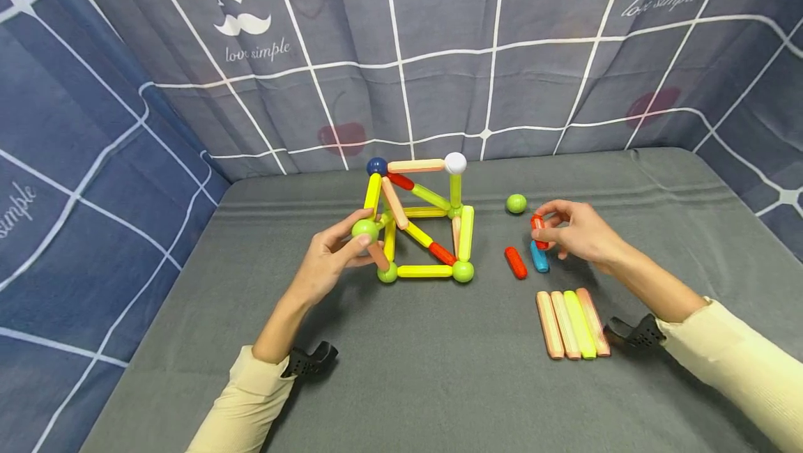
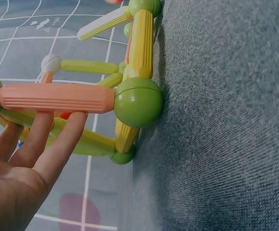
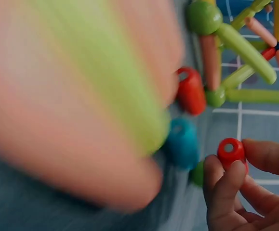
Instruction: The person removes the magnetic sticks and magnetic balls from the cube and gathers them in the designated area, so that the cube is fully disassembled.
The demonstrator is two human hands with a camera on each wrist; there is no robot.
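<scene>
A cube-like frame of magnetic rods and balls stands on the cloth. My left hand [image 1: 326, 258] grips the green ball [image 1: 364, 231] at its upper near-left corner, thumb in front. Below that ball, a salmon rod [image 2: 57, 97] runs down to another green ball [image 2: 139, 102], with fingertips right behind the rod. Off to the right, my right hand [image 1: 583, 230] pinches a short red rod [image 3: 232, 150] between thumb and fingers, its round end showing in the right wrist view. Under it lies a short blue rod [image 1: 539, 258], with a second short red rod [image 1: 516, 263] alongside.
A loose green ball [image 1: 516, 203] lies right of the frame. Several long rods [image 1: 580, 324] rest side by side nearer me on the right. A white ball [image 1: 455, 163] and a dark blue ball [image 1: 376, 166] top the frame's back. Behind hangs a checked curtain [image 1: 439, 42].
</scene>
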